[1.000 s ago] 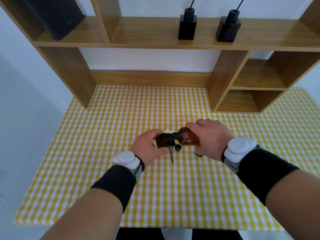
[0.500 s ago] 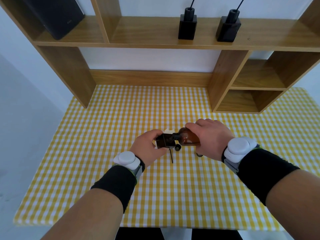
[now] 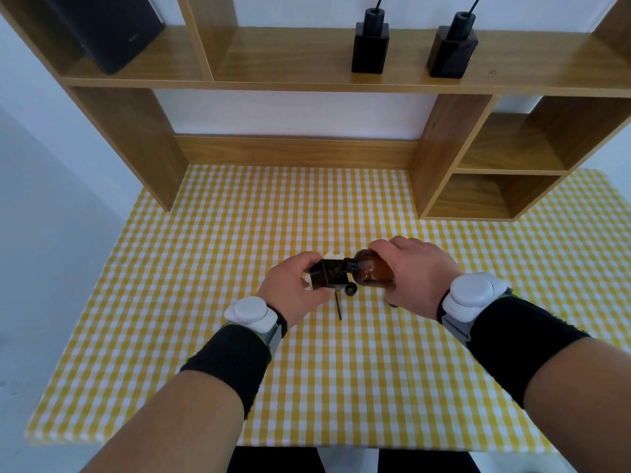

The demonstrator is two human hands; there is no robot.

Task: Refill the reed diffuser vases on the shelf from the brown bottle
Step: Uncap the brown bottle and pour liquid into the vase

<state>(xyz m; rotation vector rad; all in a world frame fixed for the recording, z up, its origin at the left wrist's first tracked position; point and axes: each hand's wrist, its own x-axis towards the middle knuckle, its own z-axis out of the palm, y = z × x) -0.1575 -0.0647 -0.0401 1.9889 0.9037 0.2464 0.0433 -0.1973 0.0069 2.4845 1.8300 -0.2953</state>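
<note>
Over the yellow checked tablecloth (image 3: 239,233), the left hand (image 3: 293,288) wrapped its fingers round a tilted square dark glass vase (image 3: 329,276); the right hand (image 3: 416,274) clamped its fingers on the round brown glass bottle (image 3: 374,273), tipped sideways, neck meeting the vase's mouth; a black cap (image 3: 350,290) lay just beneath.

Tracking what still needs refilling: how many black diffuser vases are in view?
3. A left vase and a right vase stand on the upper shelf. The third vase is held in the left hand, the brown bottle tipped to its neck. No others show.
</note>
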